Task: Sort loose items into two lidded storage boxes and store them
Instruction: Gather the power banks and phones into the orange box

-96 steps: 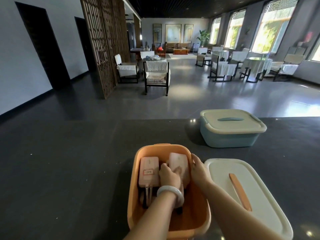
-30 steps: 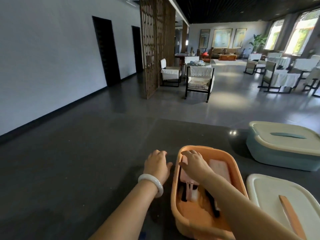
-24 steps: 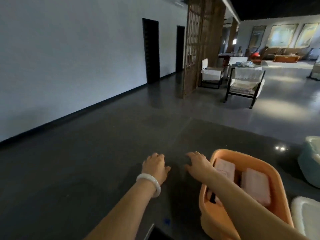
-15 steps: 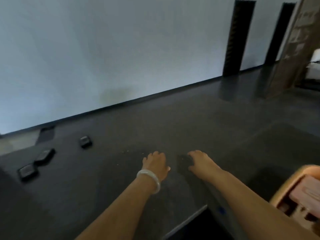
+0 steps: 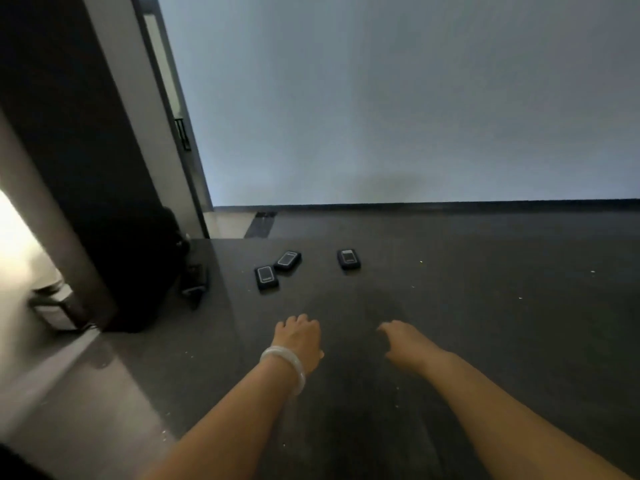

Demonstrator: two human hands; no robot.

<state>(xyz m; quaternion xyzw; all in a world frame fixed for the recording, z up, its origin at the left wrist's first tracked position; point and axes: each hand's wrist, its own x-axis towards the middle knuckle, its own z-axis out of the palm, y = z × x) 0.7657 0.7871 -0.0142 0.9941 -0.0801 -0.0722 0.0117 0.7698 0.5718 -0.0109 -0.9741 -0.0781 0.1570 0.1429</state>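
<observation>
On the dark tabletop (image 5: 485,323) ahead, three small black devices (image 5: 287,259) lie loose and unsorted, beyond the left hand (image 5: 299,337) and right hand (image 5: 403,344), both loosely open and empty, with neither storage box in sight.

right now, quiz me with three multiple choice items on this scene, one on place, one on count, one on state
1. Where do the black devices lie?
A. on the table, beyond the left hand and right hand
B. under the right forearm
C. inside a box

2. How many black devices with a pale panel show?
A. two
B. three
C. five

3. What does the left hand hold?
A. a device
B. a lid
C. nothing

1 A: they lie past the fingertips, toward the wall.
2 B: two lie close together and one sits apart to their right.
3 C: its fingers hang loosely curled over bare tabletop.
</observation>
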